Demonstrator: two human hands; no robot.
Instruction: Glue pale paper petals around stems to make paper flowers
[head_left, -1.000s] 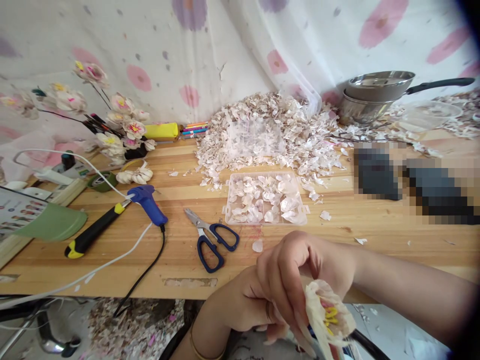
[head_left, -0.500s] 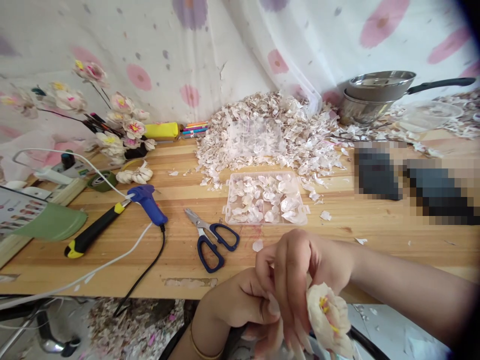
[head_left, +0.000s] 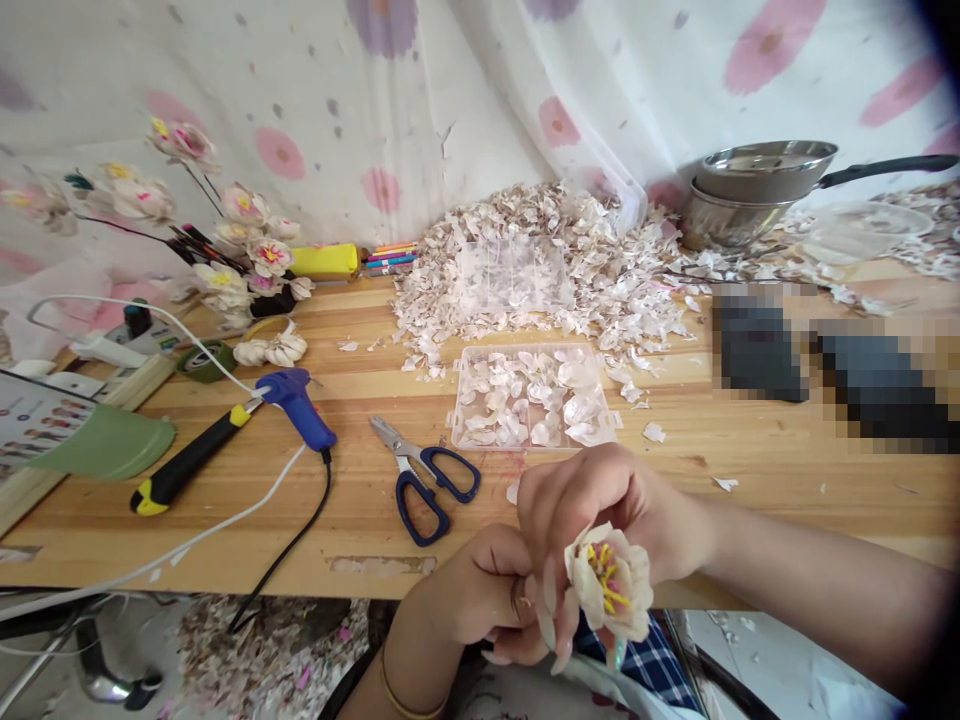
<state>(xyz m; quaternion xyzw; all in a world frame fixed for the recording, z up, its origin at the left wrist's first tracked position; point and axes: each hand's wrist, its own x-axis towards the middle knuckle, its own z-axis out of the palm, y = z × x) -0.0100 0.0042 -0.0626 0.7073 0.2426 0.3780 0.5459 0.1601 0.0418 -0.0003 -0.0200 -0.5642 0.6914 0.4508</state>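
A cream artificial flower [head_left: 611, 588] with yellow stamens and a pinkish centre faces up above my lap. My right hand [head_left: 611, 500] is closed round it, fingers bent down at its left side; a bit of green shows below the bloom. My left hand [head_left: 491, 590] is closed too, its fingertips meeting those of my right hand beside the flower. What the left fingers pinch is hidden. Beyond the hands lies a clear plastic box [head_left: 456, 400] of pale petals. Blue-handled scissors [head_left: 424, 480] rest partly open on its left.
A blue glue gun [head_left: 296, 405] and a black-yellow handled tool [head_left: 191, 455] lie left, with cables crossing the table. Finished flowers [head_left: 247, 240] stand at back left. A heap of petals [head_left: 600, 260] and steel pans [head_left: 757, 190] are at the back.
The flower has moved left and up, and its face has turned more toward me. My right hand has shifted slightly upward; the fingers of both hands remain together.
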